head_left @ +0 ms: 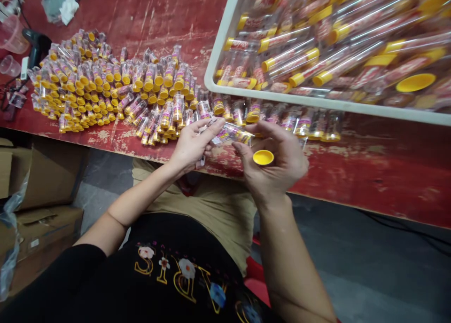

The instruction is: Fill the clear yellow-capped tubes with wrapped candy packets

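Note:
In front of my body, my left hand (pixel 195 142) pinches a clear printed plastic sleeve (pixel 229 134) between thumb and fingers. The sleeve has purple and yellow print and points toward my right hand. My right hand (pixel 276 161) is curled around a yellow-capped tube, with its round yellow cap (pixel 263 157) facing me from the palm. Most of that tube is hidden by the fingers. The right thumb and forefinger are close to the sleeve's far end; I cannot tell whether they touch it. Beyond both hands stands a row of wrapped tubes (pixel 253 110) with yellow caps.
A large pile of wrapped yellow-capped tubes (pixel 84 83) covers the left of the red table (pixel 369 168). A white tray (pixel 317 102) full of clear tubes stands at the right. A black-handled tool (pixel 37 45) lies far left. Cardboard boxes (pixel 45 172) stand below.

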`<state>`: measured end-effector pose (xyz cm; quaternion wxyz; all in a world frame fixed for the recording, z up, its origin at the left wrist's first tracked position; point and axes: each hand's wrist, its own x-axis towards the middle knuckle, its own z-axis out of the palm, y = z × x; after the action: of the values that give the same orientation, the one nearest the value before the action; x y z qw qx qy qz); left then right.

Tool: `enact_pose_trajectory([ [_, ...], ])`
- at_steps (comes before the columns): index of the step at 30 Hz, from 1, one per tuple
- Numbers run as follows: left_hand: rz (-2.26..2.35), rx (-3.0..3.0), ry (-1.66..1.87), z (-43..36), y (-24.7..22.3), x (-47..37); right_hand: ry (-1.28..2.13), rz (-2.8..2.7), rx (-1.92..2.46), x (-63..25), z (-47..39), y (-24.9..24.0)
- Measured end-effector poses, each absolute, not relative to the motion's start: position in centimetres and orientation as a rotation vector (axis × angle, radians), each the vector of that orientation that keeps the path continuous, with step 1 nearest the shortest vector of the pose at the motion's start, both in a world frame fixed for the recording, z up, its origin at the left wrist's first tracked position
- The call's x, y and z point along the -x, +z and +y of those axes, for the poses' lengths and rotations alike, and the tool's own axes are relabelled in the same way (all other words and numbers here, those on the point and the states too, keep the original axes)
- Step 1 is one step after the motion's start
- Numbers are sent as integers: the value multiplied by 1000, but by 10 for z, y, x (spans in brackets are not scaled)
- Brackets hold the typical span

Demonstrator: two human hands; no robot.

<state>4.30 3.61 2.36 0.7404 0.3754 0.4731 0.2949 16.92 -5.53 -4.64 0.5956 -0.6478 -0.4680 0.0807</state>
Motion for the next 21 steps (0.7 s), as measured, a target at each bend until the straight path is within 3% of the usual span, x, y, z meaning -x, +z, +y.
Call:
enact_pose_trajectory([
  [7, 1116, -870, 876, 38, 11, -30, 72, -915, 1515, -174, -15, -67],
  [11, 1055, -964, 967, 32, 1, -22, 111, -969, 1540, -173, -12, -53],
  [17, 898, -1142, 1072, 16, 5, -22, 732, -866, 1367, -152, -43, -14],
  [21, 944, -915, 946, 3, 4, -26, 611, -783, 1450, -142, -48, -17],
])
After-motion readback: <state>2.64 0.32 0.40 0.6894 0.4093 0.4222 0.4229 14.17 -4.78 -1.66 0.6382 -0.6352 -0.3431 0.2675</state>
